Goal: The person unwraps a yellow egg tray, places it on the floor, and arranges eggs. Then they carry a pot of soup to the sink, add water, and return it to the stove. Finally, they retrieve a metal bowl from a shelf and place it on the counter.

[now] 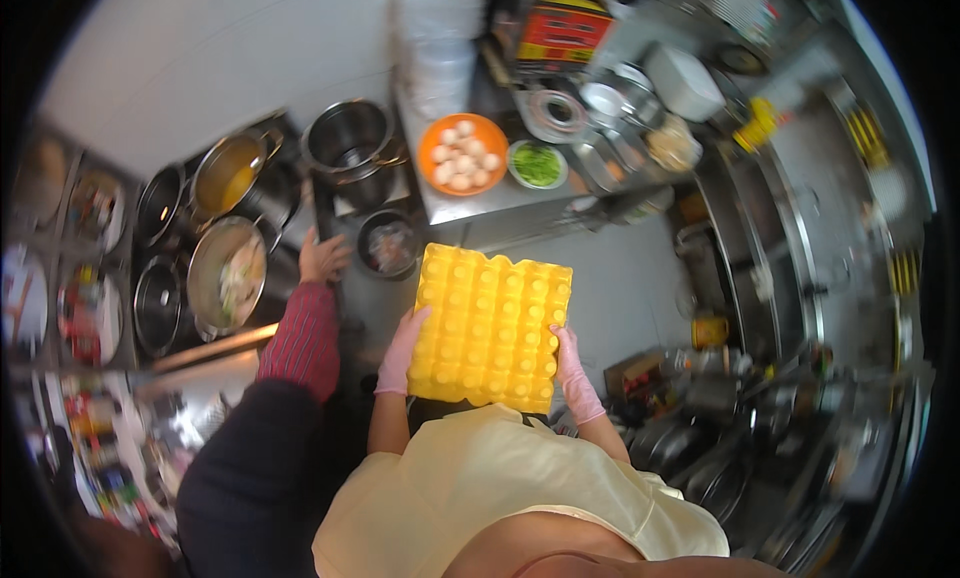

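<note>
Held flat in front of my body is a yellow plastic egg tray (491, 326) with rows of round bumps on its upper face. My left hand (401, 353), in a pink glove, grips the tray's left edge. On the opposite edge, my right hand (568, 356) in a matching glove has its thumb over the rim. The fingers under the tray are hidden, and so is its underside. Beyond it, on a steel counter (457, 209), an orange bowl (433, 176) holds several eggs (463, 158). Beside that bowl sits a small bowl of chopped greens (537, 165).
A co-worker's bare hand (322, 257) reaches in at my left, near the stove. Pots stand there: an empty-looking deep pot (349, 139), one with yellow liquid (238, 184), one with food pieces (236, 278). Steel sinks (757, 255) line the right. A cardboard box (626, 375) lies low right.
</note>
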Available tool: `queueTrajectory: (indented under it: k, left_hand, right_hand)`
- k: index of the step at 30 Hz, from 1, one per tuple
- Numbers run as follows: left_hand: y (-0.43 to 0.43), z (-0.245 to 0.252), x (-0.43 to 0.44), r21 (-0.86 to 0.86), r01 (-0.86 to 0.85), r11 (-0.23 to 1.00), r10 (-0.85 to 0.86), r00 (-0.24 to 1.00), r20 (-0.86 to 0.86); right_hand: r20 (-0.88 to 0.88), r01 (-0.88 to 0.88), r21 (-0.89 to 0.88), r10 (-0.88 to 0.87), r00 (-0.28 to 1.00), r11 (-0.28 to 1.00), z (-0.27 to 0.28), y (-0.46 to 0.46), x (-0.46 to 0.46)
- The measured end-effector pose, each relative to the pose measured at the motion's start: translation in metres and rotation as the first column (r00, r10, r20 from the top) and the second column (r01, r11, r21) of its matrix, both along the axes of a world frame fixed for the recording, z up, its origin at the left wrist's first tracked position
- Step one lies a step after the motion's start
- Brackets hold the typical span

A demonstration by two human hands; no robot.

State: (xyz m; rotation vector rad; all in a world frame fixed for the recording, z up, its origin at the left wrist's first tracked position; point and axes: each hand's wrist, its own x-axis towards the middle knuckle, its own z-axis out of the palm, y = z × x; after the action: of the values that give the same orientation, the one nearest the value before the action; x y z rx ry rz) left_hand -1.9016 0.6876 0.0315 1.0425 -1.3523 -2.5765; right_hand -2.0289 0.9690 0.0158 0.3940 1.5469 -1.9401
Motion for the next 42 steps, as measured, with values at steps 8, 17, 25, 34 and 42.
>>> queueTrajectory:
  k: [8,17,25,34,42]
  left_hand:
    - [-0.031,-0.032,0.051,0.007,-0.372,0.928,0.372,0.928,0.005]
    - [0.091,-0.017,0.04,0.167,-0.885,0.435,0.88,0.457,0.127]
    - [0.176,-0.122,0.03,0.149,-0.98,0.13,0.92,0.175,0.349]
    - [0.238,-0.327,0.046,0.186,-0.98,0.074,0.934,0.133,0.33]
    - [0.234,-0.521,0.049,0.307,-0.951,0.05,0.938,0.15,0.313]
  right_hand:
    - [0.031,-0.444,-0.033,0.445,0.895,0.896,-0.013,-0.108,-0.063]
    - [0.05,-0.894,-0.114,0.901,0.431,0.433,-0.051,-0.172,-0.131]
    - [0.148,-0.983,-0.019,0.973,0.176,0.181,-0.119,-0.177,-0.131]
    - [0.222,-0.999,-0.035,0.975,0.0,0.008,-0.331,-0.168,-0.123]
    - [0.218,-0.995,-0.095,0.976,-0.03,-0.01,-0.505,-0.188,-0.126]
